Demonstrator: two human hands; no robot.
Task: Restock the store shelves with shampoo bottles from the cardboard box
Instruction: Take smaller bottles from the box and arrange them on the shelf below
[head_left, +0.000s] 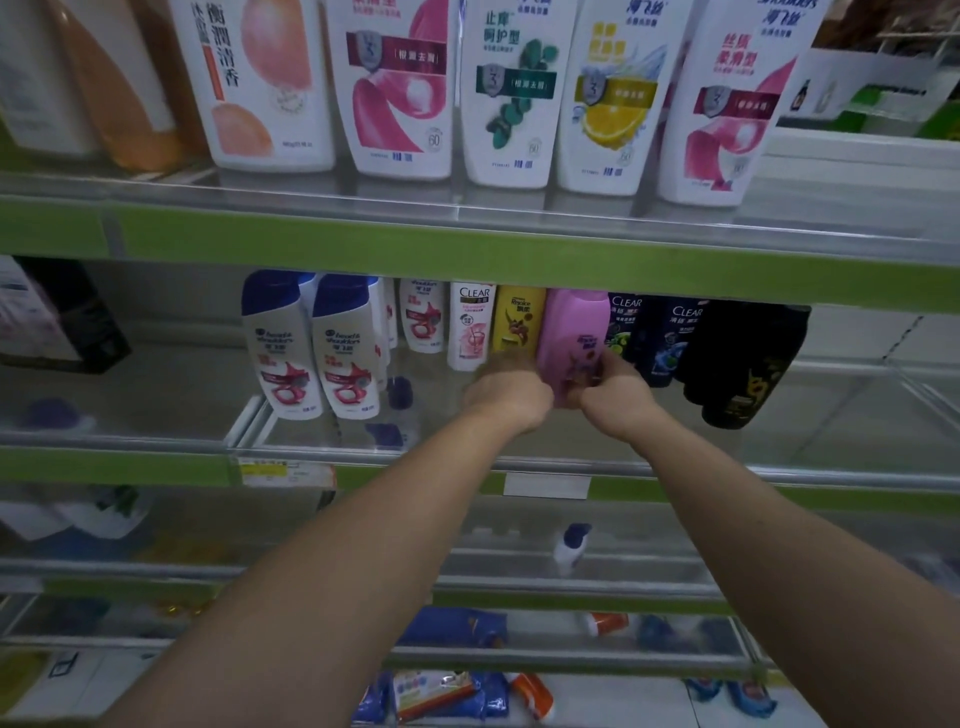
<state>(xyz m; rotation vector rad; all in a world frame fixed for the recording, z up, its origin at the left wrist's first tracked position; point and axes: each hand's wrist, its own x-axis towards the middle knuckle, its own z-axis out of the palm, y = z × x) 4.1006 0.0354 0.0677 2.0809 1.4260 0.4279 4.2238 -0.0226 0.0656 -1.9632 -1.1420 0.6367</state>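
Both left grip (506, 391) and right grip (614, 388) clasp pink bottle (571, 325) beneath green shelf edge (519, 265).

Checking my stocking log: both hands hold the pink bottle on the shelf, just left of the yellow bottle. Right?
Not quite. The head view shows the left hand and right hand holding the pink bottle just right of the yellow bottle, not left of it; the rest stands.
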